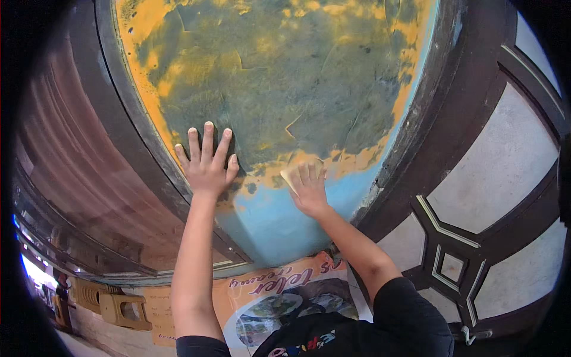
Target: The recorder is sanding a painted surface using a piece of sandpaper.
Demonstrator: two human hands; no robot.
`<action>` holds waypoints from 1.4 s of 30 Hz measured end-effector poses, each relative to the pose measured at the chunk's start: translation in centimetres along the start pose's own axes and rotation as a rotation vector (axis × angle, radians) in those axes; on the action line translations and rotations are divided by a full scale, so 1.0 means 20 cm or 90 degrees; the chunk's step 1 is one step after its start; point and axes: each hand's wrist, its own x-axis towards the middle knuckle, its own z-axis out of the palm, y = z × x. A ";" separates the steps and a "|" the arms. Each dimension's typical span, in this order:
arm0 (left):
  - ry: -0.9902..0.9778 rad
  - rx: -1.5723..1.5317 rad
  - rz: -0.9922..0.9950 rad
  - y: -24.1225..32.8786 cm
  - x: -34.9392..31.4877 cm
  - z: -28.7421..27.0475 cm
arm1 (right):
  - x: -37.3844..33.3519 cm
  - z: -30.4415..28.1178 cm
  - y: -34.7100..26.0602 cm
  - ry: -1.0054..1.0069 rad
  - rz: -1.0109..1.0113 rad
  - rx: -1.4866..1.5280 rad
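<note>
My left hand lies flat with fingers spread against a wall panel whose surface is mottled dark green and yellow, turning blue lower down. My right hand presses a small pale sheet, like sandpaper, against the same panel where the yellow meets the blue. Only the sheet's left edge shows beyond my fingers. Both forearms reach up from the lower edge, with black sleeves at the bottom.
A dark brown frame borders the panel on the right, beside a gate with grey panes. A brown shutter stands on the left. A printed orange banner lies below, with yellow plastic stools at lower left.
</note>
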 end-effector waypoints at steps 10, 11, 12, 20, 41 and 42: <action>-0.009 0.001 0.001 -0.01 -0.01 0.00 | 0.13 -0.05 0.00 0.022 -0.026 0.023; -0.010 0.004 0.001 -0.01 -0.01 0.00 | 0.17 -0.08 -0.01 0.015 -0.027 0.021; -0.007 0.003 0.002 -0.01 -0.02 0.00 | 0.22 -0.10 -0.01 0.047 -0.021 0.057; -0.006 -0.010 0.005 -0.02 -0.01 -0.01 | 0.67 -0.44 -0.07 0.033 -0.130 0.097; 0.046 -0.329 0.139 0.16 -0.10 -0.17 | 0.90 -0.50 0.05 0.294 -0.365 -0.068; -0.018 -0.382 0.184 0.19 -0.09 -0.21 | 0.90 -0.50 0.05 0.294 -0.367 -0.056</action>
